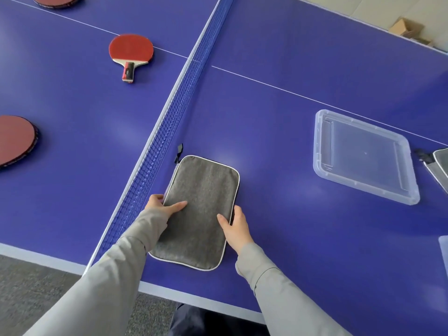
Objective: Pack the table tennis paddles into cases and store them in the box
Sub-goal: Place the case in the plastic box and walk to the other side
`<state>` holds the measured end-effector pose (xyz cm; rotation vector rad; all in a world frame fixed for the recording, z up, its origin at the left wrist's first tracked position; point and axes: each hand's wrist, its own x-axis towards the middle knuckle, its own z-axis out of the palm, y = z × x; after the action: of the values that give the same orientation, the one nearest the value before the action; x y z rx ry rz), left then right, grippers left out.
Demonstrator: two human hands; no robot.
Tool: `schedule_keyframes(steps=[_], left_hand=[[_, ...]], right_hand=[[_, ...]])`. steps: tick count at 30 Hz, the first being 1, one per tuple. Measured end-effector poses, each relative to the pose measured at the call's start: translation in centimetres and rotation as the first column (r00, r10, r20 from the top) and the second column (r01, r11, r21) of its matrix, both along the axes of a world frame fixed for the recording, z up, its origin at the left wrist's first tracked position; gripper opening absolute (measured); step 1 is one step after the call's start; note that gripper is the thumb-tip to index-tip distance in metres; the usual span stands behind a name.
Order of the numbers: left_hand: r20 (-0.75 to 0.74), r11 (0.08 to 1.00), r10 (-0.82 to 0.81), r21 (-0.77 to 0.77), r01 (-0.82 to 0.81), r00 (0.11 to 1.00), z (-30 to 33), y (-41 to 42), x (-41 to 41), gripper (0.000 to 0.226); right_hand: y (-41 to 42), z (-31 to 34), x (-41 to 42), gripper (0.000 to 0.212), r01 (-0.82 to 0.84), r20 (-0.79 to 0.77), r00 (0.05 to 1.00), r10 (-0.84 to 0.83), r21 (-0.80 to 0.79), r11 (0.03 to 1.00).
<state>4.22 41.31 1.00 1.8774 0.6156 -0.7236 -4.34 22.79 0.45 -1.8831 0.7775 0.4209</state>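
Table edge: the near edge of the blue table tennis table (315,238) runs across the bottom of the view, with grey carpet seen below it at the left.
Net: a blue mesh net (169,122) crosses the table from the near edge to the far side, and the two halves are divided by it.
Open room: a broad bare stretch of blue surface is left between the case and the lid, and more beyond the white centre line.
Case: a grey rectangular fabric case with white piping (201,209) lies flat just right of the net, close to the near edge, with its dark zipper pull (179,151) at the far left corner; whether the zip is closed cannot be told.
Left hand: the left hand (162,206) is laid on the case's left edge, thumb stretched flat on the fabric, fingers curled over the rim.
Right hand: the right hand (234,226) is set against the case's right edge, thumb on top, fingers tucked at the side.
Paddles: a red rubber paddle with wooden handle (131,53) lies left of the net; a second red paddle (17,139) and a third red paddle (57,0) are cut off by the frame.
Lid: a clear plastic rectangular lid (363,156) rests well right of the case.
Right margin: another grey case (440,163) is partly seen.
Floor: a brown cardboard box (408,29) sits beyond the far edge.
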Motion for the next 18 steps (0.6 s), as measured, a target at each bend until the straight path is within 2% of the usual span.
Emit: schedule_keyframes(steps=[3,6,11,13,15,17,18], left_hand=[[-0.010,0.992,0.084,-0.095,-0.084,0.996,0.3,-0.7,-0.6,0.069],[-0.049,0.977,0.048,-0.207,-0.058,0.998,1.3,-1.5,-1.2,0.053],[-0.132,0.910,0.011,-0.410,-0.065,0.991,3.5,-4.4,-2.1,0.057],[-0.124,0.884,0.031,-0.460,-0.085,0.992,4.3,-6.4,-2.4,0.056],[-0.107,0.856,0.067,-0.505,-0.113,0.992,5.2,-9.0,-2.8,0.047],[-0.121,0.831,0.125,-0.530,-0.171,0.985,5.9,-11.8,-3.4,0.035],[-0.134,0.808,0.143,-0.557,-0.194,0.981,6.3,-13.2,-3.7,0.039]], right_hand=[[-1.1,0.9,0.0,0.055,-0.029,0.019,0.999,0.029,-0.027,0.999],[-3.1,2.3,-0.4,0.059,-0.078,0.041,0.996,0.081,-0.064,0.995],[-7.5,5.6,-1.3,0.062,-0.101,0.101,0.989,0.109,-0.086,0.991],[-9.2,7.2,-2.0,0.061,-0.023,0.153,0.988,0.031,-0.053,0.998],[-10.7,8.8,-3.1,0.060,0.140,0.233,0.962,-0.144,0.033,0.990],[-12.2,10.3,-5.1,0.058,0.332,0.293,0.886,-0.359,0.140,0.933],[-12.9,10.8,-6.3,0.056,0.412,0.303,0.838,-0.454,0.193,0.890]])
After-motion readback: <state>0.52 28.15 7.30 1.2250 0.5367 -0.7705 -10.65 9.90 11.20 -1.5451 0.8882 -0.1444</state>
